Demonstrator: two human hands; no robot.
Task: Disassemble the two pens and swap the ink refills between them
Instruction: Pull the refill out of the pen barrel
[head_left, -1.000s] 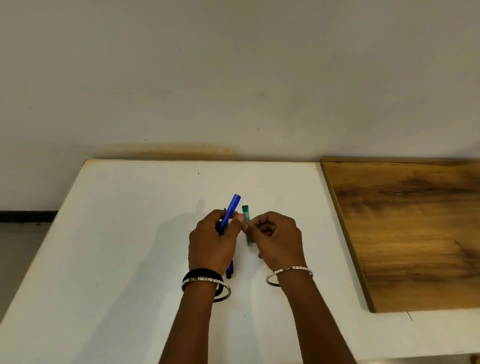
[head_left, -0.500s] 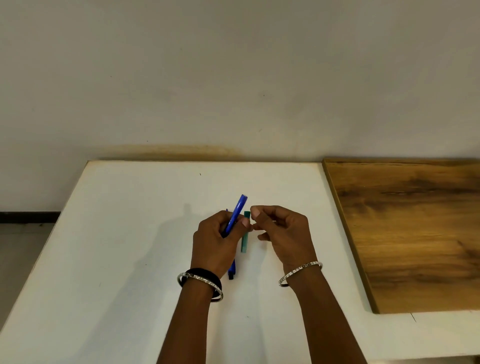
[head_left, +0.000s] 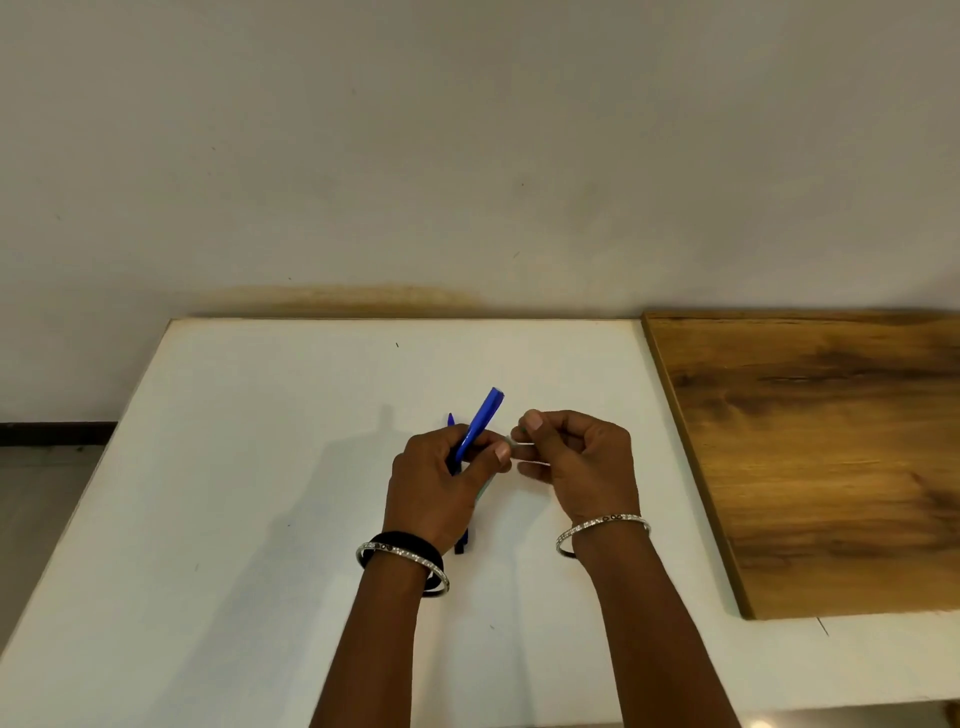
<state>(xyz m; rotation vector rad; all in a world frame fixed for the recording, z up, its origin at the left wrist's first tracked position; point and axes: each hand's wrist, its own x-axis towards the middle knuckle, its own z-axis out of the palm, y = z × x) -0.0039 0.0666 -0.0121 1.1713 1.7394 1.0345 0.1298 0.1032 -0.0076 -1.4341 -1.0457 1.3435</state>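
Note:
My left hand (head_left: 441, 483) grips a blue pen barrel (head_left: 480, 422) that slants up and to the right above the white table (head_left: 260, 467). My right hand (head_left: 576, 462) pinches a thin pale refill (head_left: 519, 443) that runs from its fingertips to my left thumb. A second, dark blue pen lies on the table under my left hand; only its tip (head_left: 450, 419) and lower end (head_left: 462, 543) show. A sliver of a green piece (head_left: 485, 488) peeks out beside my left palm.
A wooden board (head_left: 821, 457) lies on the right part of the table, its left edge close to my right hand. The wall rises right behind the table's far edge. The table's left edge drops to the floor.
My right hand has drawn away to the right of the left hand, and a thin refill now shows between them. The green piece is now almost hidden under my left hand.

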